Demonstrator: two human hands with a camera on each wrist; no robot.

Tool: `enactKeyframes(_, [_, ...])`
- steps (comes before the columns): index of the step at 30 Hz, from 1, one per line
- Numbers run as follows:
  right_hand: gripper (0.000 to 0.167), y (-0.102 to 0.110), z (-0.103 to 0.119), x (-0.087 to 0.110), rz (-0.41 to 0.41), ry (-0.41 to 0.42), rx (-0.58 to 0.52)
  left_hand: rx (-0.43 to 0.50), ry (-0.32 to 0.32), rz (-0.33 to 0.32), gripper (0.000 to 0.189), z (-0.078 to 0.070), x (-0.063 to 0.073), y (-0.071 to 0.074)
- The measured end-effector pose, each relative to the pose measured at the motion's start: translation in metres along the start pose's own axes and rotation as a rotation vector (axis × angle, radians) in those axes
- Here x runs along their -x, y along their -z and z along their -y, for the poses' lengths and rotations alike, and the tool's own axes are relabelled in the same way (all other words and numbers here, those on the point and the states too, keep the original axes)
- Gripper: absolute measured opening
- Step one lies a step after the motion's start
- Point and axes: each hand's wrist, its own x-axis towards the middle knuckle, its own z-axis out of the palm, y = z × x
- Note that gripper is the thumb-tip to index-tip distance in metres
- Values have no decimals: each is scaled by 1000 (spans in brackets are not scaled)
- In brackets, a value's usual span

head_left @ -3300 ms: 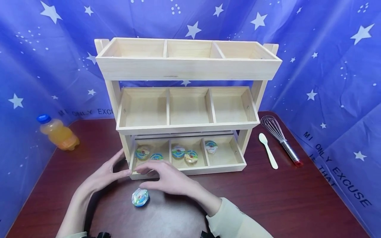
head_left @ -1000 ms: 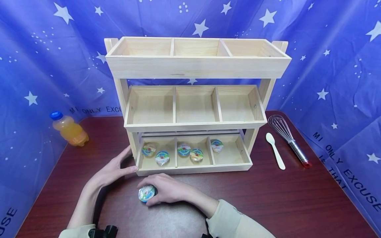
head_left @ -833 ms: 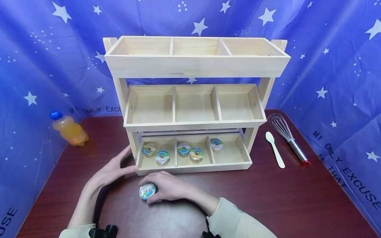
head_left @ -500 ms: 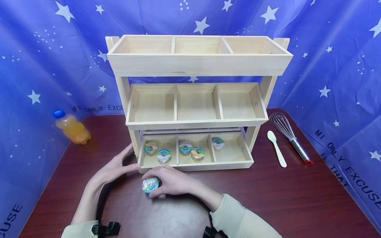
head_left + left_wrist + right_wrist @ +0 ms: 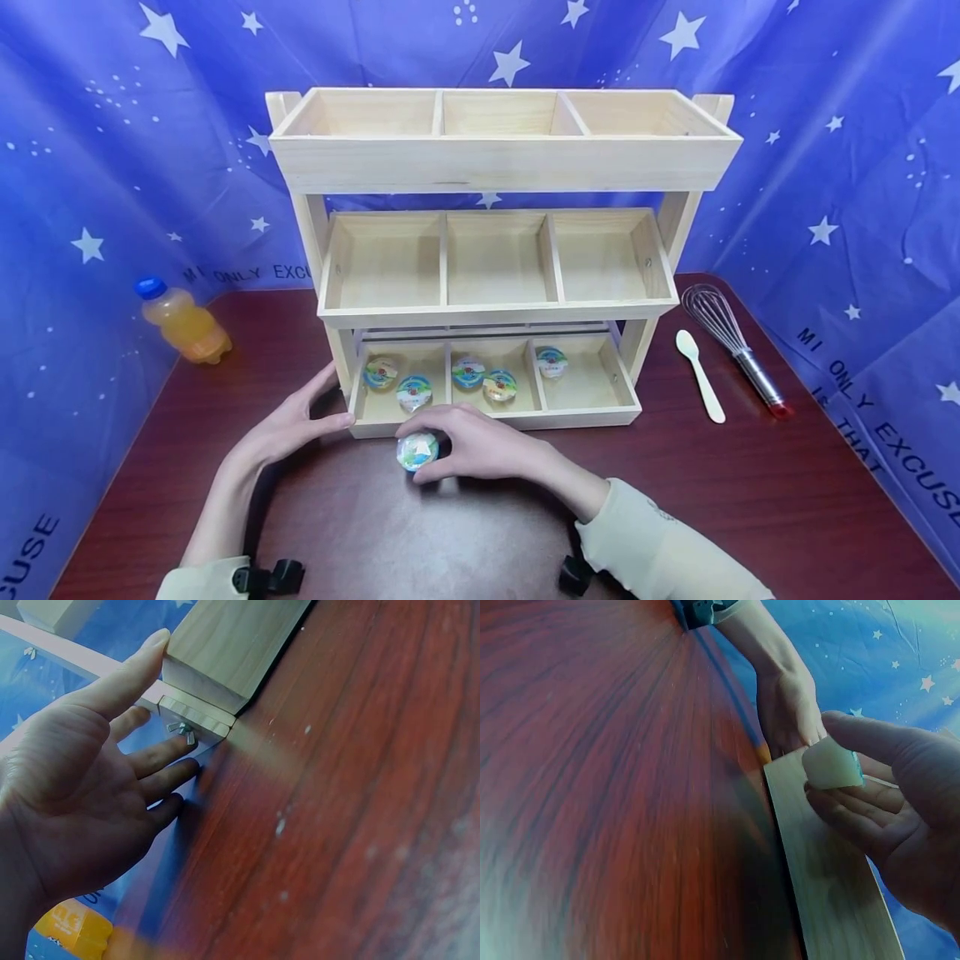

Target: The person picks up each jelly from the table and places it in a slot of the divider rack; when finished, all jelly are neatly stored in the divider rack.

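Observation:
In the head view my right hand [image 5: 480, 442] pinches a small jelly cup [image 5: 417, 452] between thumb and fingers, in front of the bottom tray. The right wrist view shows the jelly cup's pale, cloudy body [image 5: 829, 766] near the tray's front board. My left hand [image 5: 288, 425] rests against the left end of the wooden rack [image 5: 480, 315]. Its thumb touches the front corner, while the other fingers spread loosely beside the leg with its wing nut [image 5: 182, 731]. More jelly cups lie in the bottom tray: two left [image 5: 381, 372], two middle [image 5: 468, 372], one right [image 5: 552, 362].
The rack has three tiers, each split into three compartments. A bottle of orange drink [image 5: 187, 325] stands at the table's left. A cream spoon [image 5: 701, 377] and a whisk [image 5: 735, 346] lie to the right. A blue star-patterned curtain [image 5: 97, 175] surrounds the table [image 5: 750, 500].
My right hand has taken hold of the jelly cup from the table and carried it right, towards the bottom tray. My left hand stays at the rack's end.

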Motion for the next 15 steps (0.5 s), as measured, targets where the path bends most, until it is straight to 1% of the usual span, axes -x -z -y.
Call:
enactKeyframes(8, [48, 15, -8, 18, -50, 29, 28, 4, 1, -5, 100, 0, 3, 2])
enactKeyframes(12, [47, 21, -14, 33, -78, 12, 44, 11, -8, 0, 99, 0, 2, 1])
enactKeyframes(15, [47, 26, -20, 47, -109, -12, 23, 12, -9, 7, 99, -1, 1, 1])
